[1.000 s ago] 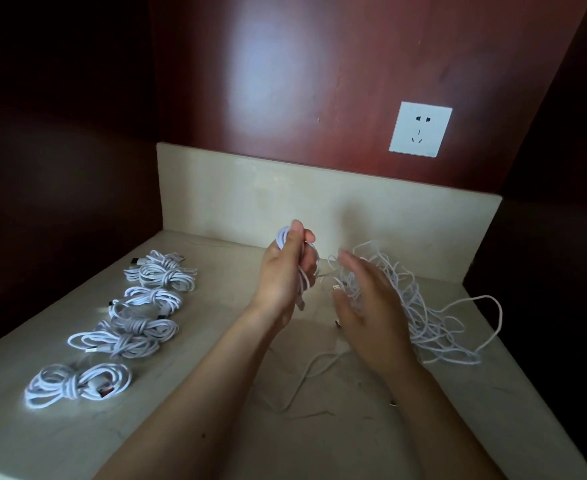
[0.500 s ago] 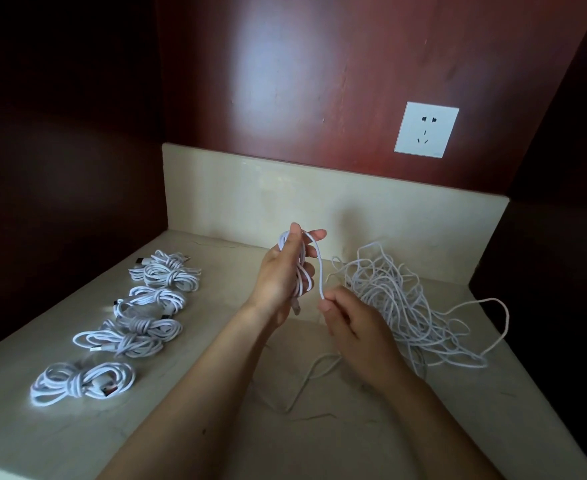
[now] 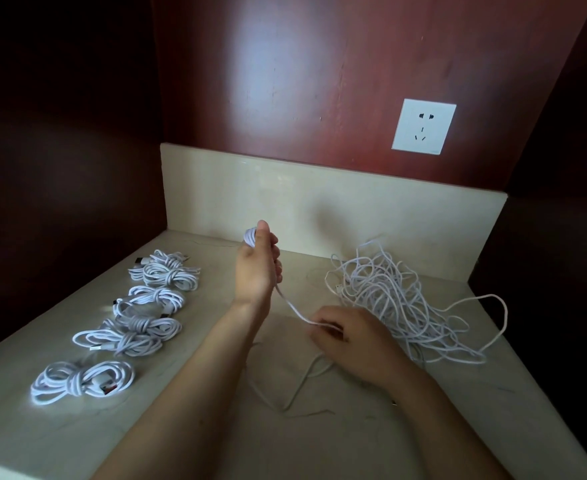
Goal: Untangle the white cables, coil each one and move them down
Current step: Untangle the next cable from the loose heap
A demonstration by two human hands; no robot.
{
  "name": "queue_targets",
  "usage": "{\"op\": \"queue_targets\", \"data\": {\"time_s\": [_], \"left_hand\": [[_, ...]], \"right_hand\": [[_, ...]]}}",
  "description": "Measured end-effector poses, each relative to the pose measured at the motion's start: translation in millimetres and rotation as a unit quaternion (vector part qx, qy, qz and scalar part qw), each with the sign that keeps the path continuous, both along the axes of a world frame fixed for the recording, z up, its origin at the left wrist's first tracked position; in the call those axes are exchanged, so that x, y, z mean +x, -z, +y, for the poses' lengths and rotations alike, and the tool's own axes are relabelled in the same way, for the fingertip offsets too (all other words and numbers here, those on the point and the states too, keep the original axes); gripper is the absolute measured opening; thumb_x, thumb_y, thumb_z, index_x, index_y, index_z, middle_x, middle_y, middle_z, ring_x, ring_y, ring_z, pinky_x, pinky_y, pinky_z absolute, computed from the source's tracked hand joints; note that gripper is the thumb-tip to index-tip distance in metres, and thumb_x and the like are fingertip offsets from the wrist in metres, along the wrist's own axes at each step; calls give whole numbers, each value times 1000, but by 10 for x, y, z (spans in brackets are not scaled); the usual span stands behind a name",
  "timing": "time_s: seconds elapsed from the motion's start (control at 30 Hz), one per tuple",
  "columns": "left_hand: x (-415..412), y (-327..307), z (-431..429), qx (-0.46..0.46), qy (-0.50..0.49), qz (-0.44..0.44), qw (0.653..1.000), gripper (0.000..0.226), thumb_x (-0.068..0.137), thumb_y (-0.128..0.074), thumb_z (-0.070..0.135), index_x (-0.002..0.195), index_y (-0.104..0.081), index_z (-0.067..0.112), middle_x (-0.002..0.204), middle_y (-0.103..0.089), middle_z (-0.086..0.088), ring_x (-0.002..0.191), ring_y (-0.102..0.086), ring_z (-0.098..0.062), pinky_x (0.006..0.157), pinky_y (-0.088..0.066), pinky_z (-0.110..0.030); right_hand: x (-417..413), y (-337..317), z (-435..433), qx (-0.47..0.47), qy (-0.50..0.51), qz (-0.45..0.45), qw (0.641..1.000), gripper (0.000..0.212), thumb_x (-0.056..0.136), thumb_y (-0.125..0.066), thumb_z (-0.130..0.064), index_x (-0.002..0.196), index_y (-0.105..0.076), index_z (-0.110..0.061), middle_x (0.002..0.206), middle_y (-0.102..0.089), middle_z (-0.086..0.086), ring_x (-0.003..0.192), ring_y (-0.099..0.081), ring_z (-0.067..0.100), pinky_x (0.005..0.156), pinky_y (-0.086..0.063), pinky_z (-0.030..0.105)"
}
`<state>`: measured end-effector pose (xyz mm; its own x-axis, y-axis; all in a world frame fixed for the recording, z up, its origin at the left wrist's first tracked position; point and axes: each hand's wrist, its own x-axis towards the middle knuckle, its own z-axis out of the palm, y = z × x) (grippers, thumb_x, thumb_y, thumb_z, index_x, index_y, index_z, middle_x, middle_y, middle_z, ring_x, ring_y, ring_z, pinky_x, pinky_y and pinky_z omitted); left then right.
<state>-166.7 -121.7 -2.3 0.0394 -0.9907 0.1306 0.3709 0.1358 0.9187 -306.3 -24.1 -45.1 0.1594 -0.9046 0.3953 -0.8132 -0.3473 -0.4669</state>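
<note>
My left hand (image 3: 257,265) is raised over the middle of the counter and grips a partly wound white cable coil (image 3: 249,234), whose loops show above the thumb. From that hand a free strand (image 3: 290,308) runs down and right to my right hand (image 3: 350,337), which pinches it low near the counter. The strand's loose tail (image 3: 297,389) trails on the counter below. A tangled heap of white cables (image 3: 396,299) lies at the right. Several coiled cables (image 3: 153,306) lie in a column at the left, the nearest coiled cable (image 3: 80,379) at the front.
The beige stone counter (image 3: 319,445) ends at a low backsplash (image 3: 285,199) behind. Dark wood walls close in on the left and right. A white wall socket (image 3: 423,126) sits on the red-brown panel above.
My right hand took hold of the strand beside the coil, then drew it down and toward me. The left hand kept the coil raised.
</note>
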Motion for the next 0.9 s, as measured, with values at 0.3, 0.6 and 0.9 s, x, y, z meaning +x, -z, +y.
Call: {"op": "queue_targets", "data": {"time_s": [0.3, 0.6, 0.9], "left_hand": [[-6, 205, 13, -51, 120, -278, 952, 44, 101, -45, 44, 75, -49, 9, 59, -40, 1, 44, -33, -13, 43, -28, -21], [-69, 69, 192, 31, 428, -288, 856, 61, 84, -37, 79, 69, -42, 20, 55, -34, 5, 44, -26, -11, 40, -19, -19], [-46, 18, 172, -1, 333, -195, 922, 35, 101, -44, 41, 74, -48, 19, 54, -31, 6, 41, -26, -8, 39, -21, -15]], "right_hand": [[63, -254, 71, -69, 6, -411, 909, 21, 89, -60, -11, 69, -55, -7, 50, -36, -5, 43, -31, 7, 43, -28, 20], [-80, -205, 3, -123, 89, -396, 906, 15, 96, -58, -5, 87, -70, -6, 65, -60, -13, 58, -51, -1, 58, -40, 15], [-160, -267, 31, -56, 112, -405, 906, 27, 101, -51, -18, 81, -66, -6, 46, -39, -2, 40, -34, 7, 44, -32, 22]]}}
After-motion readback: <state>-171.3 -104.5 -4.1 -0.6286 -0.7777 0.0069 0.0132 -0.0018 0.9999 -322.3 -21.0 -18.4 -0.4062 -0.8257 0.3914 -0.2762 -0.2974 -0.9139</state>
